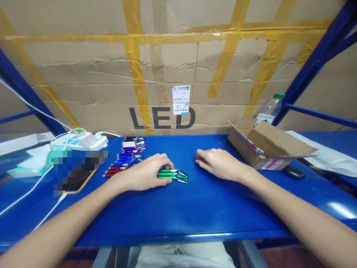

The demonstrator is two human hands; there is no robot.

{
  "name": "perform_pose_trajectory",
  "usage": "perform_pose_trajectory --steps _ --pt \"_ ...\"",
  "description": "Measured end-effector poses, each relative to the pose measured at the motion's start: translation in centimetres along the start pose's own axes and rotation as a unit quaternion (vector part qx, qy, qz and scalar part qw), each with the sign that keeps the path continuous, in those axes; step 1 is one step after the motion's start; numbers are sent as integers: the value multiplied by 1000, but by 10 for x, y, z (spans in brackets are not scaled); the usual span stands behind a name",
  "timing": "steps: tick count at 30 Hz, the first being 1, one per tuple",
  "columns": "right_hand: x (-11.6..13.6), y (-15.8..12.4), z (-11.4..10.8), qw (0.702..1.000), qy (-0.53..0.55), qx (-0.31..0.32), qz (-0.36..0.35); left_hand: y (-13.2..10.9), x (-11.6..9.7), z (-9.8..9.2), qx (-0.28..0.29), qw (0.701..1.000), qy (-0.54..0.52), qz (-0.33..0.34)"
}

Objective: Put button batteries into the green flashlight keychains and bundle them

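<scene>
My left hand (152, 172) is closed around several slim green keychain flashlights (167, 174), at the middle of the blue table. Their green carabiner clips (182, 176) stick out to the right of my fingers. Beyond and to the left of that hand lies a column of similar flashlights (125, 158), grouped by colour: black, silver, purple, blue and red. My left wrist hides the near end of the red ones. My right hand (219, 162) rests on the table to the right, its fingers curled in, with nothing visible in them.
An open cardboard box (259, 149) stands right, beside a black mouse (293, 172) and plastic bottle (269, 109). On the left lie a phone (80, 175) on a cable and a white power strip (95, 141). Behind the blue table (178, 216) rises a large taped carton (100, 82).
</scene>
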State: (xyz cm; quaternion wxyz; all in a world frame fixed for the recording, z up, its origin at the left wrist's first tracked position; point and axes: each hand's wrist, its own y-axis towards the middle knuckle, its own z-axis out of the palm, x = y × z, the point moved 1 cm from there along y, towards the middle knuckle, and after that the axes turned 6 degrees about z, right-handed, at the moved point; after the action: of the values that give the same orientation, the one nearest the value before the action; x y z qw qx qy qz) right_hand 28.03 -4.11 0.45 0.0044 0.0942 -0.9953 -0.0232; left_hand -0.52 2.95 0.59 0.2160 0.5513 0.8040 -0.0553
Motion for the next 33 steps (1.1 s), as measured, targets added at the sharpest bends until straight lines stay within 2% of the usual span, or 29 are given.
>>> perform_pose_trajectory --steps 8,11,14,17,22,27,33 --pt "-2 2 6 999 39 -24 -17 4 -12 9 8 1000 -22 17" --pt "4 1 6 989 133 -42 -55 4 -13 13 3 1000 -10 24" --pt "15 -1 8 963 242 -42 -108 5 -10 16 -12 1000 6 25" --pt "25 -2 15 951 284 -29 -121 5 -5 17 -28 999 27 1" --pt "31 -1 23 948 285 -34 -140 5 1 10 -39 996 56 -64" --pt "28 0 24 953 257 -59 -151 3 2 4 -16 998 20 -62" --pt "34 1 23 952 230 -88 -180 5 1 13 -45 997 0 -66"
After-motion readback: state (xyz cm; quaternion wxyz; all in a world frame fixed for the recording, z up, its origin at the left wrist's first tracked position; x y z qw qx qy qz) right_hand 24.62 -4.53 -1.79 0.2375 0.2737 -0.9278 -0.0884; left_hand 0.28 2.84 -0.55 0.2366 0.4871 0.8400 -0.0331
